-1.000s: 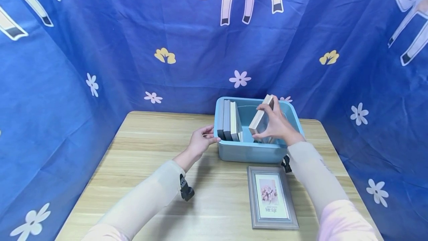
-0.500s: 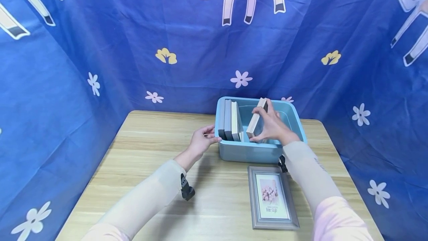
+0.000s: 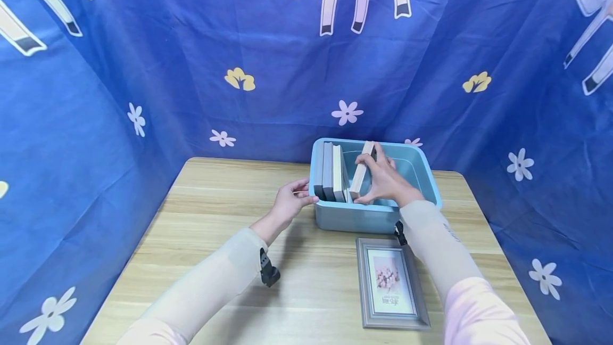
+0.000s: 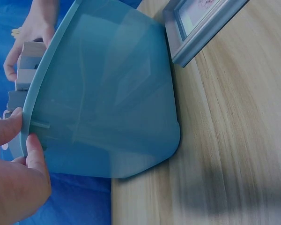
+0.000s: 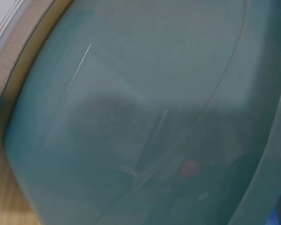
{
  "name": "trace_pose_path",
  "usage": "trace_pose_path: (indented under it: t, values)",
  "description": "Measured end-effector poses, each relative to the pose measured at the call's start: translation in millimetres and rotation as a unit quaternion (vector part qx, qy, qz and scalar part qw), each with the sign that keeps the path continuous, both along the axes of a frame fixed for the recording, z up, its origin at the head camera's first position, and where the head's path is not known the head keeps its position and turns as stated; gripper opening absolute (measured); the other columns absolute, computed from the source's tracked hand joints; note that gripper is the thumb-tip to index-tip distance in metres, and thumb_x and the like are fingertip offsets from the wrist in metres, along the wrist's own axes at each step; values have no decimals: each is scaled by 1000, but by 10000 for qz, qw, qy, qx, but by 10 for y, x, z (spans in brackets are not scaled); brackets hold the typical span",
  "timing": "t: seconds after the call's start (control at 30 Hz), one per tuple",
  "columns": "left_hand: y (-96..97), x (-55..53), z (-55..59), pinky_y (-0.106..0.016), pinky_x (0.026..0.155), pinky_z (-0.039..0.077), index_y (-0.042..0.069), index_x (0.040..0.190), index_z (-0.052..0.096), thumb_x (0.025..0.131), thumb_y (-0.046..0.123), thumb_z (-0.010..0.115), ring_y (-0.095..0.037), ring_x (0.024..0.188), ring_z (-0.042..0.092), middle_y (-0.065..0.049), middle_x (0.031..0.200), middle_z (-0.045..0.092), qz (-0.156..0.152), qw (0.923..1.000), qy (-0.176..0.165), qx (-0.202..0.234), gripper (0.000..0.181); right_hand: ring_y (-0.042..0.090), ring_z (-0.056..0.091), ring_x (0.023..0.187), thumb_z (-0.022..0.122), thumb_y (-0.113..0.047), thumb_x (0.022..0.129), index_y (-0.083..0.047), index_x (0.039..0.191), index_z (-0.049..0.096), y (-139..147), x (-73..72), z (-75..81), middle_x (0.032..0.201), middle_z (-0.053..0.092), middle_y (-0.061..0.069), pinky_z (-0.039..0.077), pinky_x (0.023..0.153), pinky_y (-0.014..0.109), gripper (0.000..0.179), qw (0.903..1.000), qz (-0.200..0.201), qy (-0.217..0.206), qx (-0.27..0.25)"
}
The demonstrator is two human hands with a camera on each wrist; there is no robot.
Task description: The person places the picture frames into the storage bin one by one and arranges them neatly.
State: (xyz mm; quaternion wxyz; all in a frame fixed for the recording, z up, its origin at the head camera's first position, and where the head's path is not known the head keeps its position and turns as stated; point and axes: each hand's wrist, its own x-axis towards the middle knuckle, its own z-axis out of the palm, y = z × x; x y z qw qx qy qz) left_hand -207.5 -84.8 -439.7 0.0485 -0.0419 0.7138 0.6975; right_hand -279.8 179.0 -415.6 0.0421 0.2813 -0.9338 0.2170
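In the head view, a blue plastic bin stands toward the back of the table. Its left rim is pinched by my left hand, with fingers on both sides of the edge in the left wrist view. Inside the bin, my right hand grips a cream-edged picture frame, thumb at the near end and fingers at the far end. This frame stands on edge, slightly tilted, just right of several upright picture frames with grey and cream edges. The right wrist view shows mostly bin wall; the hand is hidden there.
A grey picture frame with a flower print lies flat in front of the bin, under the right forearm's side. The wooden table is enclosed by a blue patterned curtain behind and at the sides.
My right hand has moved left and down inside the bin, bringing the cream-edged picture frame close to the upright ones. My left hand has stayed on the rim.
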Motion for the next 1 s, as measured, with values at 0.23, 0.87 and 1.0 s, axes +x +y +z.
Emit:
trace_pose_path:
  t: [0.23, 0.87, 1.0]
  values:
    - [8, 7, -15, -25, 83, 53, -4, 133, 51, 78, -10, 72, -21, 99, 59, -20, 116, 57, -1, 10000, 25, -61, 60, 45, 14, 137, 90, -53, 50, -27, 122, 41, -24, 2, -10, 154, -3, 23, 11, 108, 64, 91, 9999, 53, -91, 120]
    - [27, 37, -3, -25, 81, 54, -5, 133, 51, 77, -10, 73, -19, 95, 59, -20, 114, 57, 55, 9999, 87, -90, 60, 40, 30, 133, 92, -42, 50, -25, 120, 41, -127, -54, 6, 154, 0, 25, 20, 105, 60, 88, 9981, 537, -232, 206]
    - [21, 40, 6, -25, 80, 54, -4, 133, 51, 77, -9, 73, -20, 96, 59, -19, 114, 57, 59, 9999, 82, -106, 60, 35, 22, 138, 93, -40, 51, -24, 120, 41, -156, -73, 11, 154, 0, 25, 20, 103, 62, 88, 9972, 652, -278, 225]
